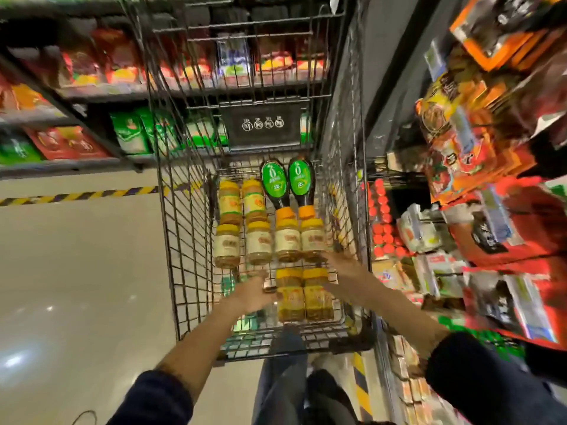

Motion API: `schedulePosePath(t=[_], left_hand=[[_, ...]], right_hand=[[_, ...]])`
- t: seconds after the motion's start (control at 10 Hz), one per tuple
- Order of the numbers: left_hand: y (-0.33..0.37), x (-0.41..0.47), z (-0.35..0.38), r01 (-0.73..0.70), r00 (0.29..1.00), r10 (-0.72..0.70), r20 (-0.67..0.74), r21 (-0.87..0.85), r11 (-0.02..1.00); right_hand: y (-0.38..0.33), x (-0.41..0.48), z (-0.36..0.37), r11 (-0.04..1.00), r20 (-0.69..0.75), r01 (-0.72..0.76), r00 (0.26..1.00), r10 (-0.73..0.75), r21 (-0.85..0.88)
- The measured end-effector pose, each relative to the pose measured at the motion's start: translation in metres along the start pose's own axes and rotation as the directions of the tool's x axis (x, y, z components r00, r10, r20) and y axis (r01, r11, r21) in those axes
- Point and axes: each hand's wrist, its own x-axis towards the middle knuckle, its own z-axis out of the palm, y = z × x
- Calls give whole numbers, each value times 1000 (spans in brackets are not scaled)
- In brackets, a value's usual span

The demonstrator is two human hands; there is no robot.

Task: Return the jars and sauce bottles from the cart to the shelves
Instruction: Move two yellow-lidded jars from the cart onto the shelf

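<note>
Reaching with each grip wide and empty, the left hand (254,291) and right hand (342,266) should take the heavy-looking, probably slippery, breakable jars (290,302) around the middle.

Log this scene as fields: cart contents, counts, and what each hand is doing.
setting: shop aisle, shelves on both sides
cart: wire, holds everything below
jars: eight, yellow lids, lying in three rows
sauce bottles: two, green labels, orange caps, at the far end
left hand: reaching in beside the nearest jars, holding nothing
right hand: open, above the right-hand jars
progress: nothing lifted yet
</note>
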Motion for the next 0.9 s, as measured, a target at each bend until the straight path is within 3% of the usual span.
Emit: schedulePosePath(t=[0.2, 0.4, 0.6, 0.7, 0.8, 0.9], left_hand=[[-12, 49, 37, 125, 991, -118, 66, -128, 984], [-15, 73, 63, 250, 963, -227, 147, -170, 953], [-8, 95, 83, 289, 956, -281, 89, -458, 841], [-4, 102, 81, 352, 931, -342, 124, -544, 761], [-1, 115, 82, 267, 964, -195, 183, -676, 687], [-5, 105, 84, 335, 942, -306, 139, -471, 816]], right_hand=[[14, 29, 20, 994, 85, -100, 991, 104, -45], [22, 54, 40, 989, 102, -147, 984, 145, 19], [27, 72, 56, 978, 139, -193, 974, 180, 83], [29, 77, 61, 976, 144, -200, 972, 186, 88], [32, 82, 67, 972, 175, -216, 965, 196, 98], [33, 84, 71, 965, 170, -229, 964, 206, 128]])
